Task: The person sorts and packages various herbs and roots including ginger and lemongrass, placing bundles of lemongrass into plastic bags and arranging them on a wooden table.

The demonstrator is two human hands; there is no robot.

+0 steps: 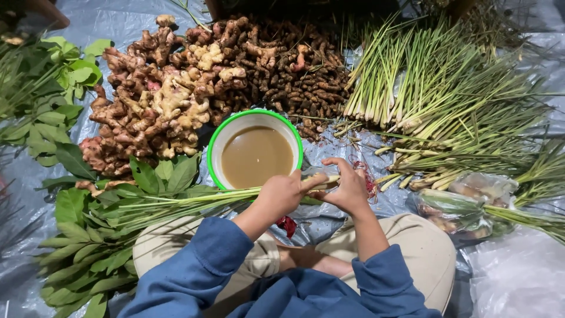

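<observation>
Lemongrass stalk [194, 203] horizontal, base right, in left hand [281, 195], right hand [348, 191].

Pale-green lemongrass stalk [235, 197], horizontal, leaves leftward

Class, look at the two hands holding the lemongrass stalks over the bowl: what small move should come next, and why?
Probably the right hand should loop the red rubber band over the pale stalk ends. The left hand already clamps the lemongrass stalks together beside the bowl, and the right fingers pinch at their ends, where the band lies close.
</observation>
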